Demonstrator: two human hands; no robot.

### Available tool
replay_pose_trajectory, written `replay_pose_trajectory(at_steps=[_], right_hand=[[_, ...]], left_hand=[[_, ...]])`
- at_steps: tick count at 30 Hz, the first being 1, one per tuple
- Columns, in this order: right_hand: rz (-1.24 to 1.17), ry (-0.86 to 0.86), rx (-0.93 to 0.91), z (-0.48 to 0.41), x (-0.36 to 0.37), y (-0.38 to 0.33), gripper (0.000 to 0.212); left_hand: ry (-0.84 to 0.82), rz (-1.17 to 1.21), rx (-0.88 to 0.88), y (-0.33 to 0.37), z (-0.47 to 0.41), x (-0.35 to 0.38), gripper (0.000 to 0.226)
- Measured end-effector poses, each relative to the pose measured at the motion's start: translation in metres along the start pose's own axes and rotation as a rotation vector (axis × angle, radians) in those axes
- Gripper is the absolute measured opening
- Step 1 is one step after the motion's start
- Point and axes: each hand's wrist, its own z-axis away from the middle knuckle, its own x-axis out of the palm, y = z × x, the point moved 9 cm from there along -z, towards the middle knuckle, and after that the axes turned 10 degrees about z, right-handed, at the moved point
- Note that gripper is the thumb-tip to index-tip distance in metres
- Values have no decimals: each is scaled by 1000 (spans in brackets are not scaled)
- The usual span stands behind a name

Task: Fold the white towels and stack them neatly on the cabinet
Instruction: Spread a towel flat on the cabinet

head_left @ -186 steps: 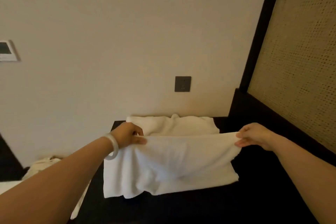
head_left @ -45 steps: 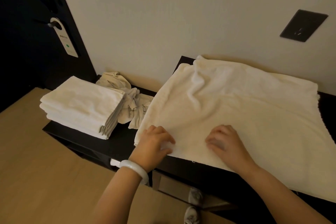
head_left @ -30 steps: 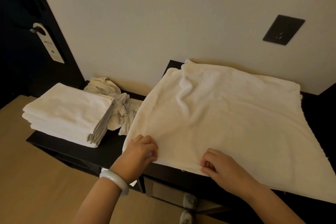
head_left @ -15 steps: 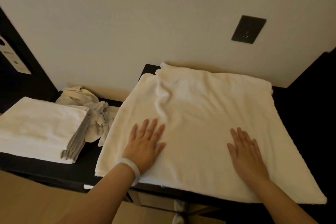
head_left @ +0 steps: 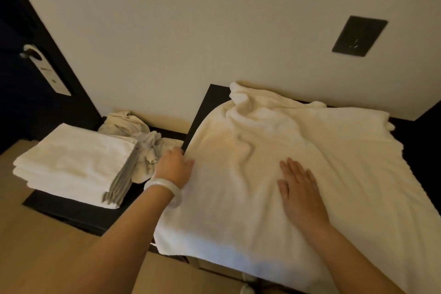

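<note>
Head view: at 5 o'clock the right hand [head_left: 298, 188] lies flat, fingers released, on the large white terry towel [head_left: 274, 150] spread over the black cabinet [head_left: 210, 98]. At 8 o'clock the left hand [head_left: 175, 167], wearing a pale bangle [head_left: 162, 185], meets the towel's left edge; its fingers are hidden, so I cannot tell its grasp. A stack of folded white towels [head_left: 76, 162] sits at 9 o'clock. At 10 o'clock, the white card door hanger [head_left: 50, 71] bears unreadable print.

No text, brand or number can be read. The door hanger [head_left: 49, 74] on the dark door [head_left: 16, 19] carries a few short lines of small dark print near its middle and a small mark lower down, all too blurred to make out. The dark wall plate [head_left: 359, 36] shows a faint pale mark on its face, which cannot be told as a letter or a sign
</note>
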Motion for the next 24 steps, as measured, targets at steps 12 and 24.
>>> replay_pose_trajectory(at_steps=[12,24], right_hand=[[72,-66,48,1,12,8,61],[75,-50,28,-2,15,6,60]], left_hand=[[-513,1048,-469,-31,-22,23,25],[193,-111,64,-9,-19,-6,38]])
